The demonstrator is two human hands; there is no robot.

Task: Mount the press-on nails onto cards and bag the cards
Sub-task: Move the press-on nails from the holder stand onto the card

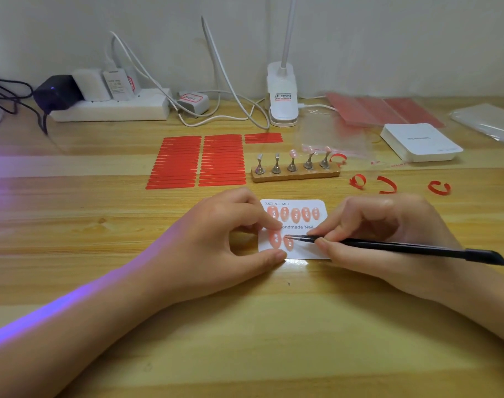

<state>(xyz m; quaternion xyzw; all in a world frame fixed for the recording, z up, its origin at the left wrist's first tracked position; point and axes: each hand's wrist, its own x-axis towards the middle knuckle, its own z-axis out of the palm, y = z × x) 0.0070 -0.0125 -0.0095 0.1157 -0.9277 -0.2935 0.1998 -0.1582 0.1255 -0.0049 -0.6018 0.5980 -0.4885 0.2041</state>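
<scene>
A white card (pixel 316 248) printed "Handmade Nail" lies on the wooden desk in front of me. Several pink press-on nails fill its top row (pixel 295 214), and two more sit at the left of the bottom row (pixel 275 239). My left hand (pixel 216 242) pins the card's left edge, forefinger on the card and thumb at its lower corner. My right hand (pixel 382 239) grips black tweezers (pixel 403 247), whose tip touches the second lower nail (pixel 288 243). Behind the card stands a wooden nail holder (pixel 295 175) with metal stands, three of them still carrying pink nails.
Sheets of red adhesive strips (pixel 199 160) lie behind the left hand. Curled red backing scraps (pixel 385 185) are scattered at right. A stack of white cards (pixel 420 142), clear bags (pixel 339 139), a clip lamp (pixel 282 96) and a power strip (pixel 110 107) line the back.
</scene>
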